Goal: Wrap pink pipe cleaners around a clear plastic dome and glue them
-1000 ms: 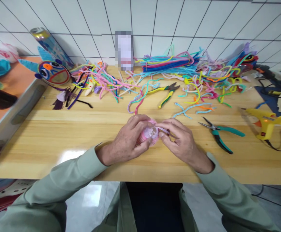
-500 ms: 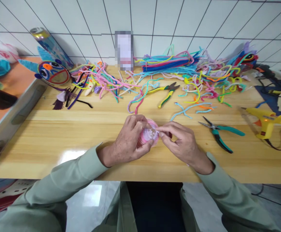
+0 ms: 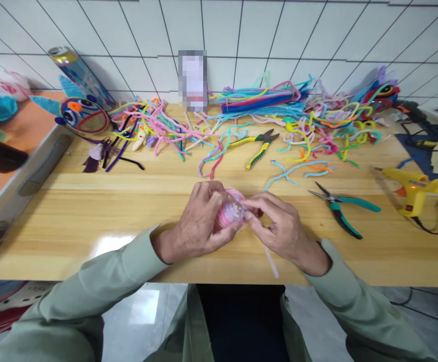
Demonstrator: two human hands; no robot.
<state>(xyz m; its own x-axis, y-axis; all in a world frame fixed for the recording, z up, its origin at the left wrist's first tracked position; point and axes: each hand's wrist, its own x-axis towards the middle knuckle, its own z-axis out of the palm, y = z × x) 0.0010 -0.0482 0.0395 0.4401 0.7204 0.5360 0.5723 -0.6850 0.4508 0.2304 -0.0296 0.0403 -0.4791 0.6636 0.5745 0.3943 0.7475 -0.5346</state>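
My left hand (image 3: 198, 221) is curled round a small pink ball of wound pipe cleaner (image 3: 229, 211), held just above the wooden table (image 3: 91, 211) near its front edge. My right hand (image 3: 279, 226) pinches a pale pink pipe cleaner (image 3: 271, 261) against the ball's right side. That strand's loose end trails down past the table's front edge, below my right palm. Both hands' fingers are closed.
Heaps of coloured pipe cleaners (image 3: 279, 108) lie along the back. Yellow-handled pliers (image 3: 258, 146), teal-handled pliers (image 3: 339, 208) and a yellow glue gun (image 3: 415, 188) lie to the right. A pipe-cleaner face figure (image 3: 81, 114) and a can (image 3: 79, 73) stand back left.
My right hand has drawn closer to the ball, and the pale pink strand now hangs down below it instead of pointing right.
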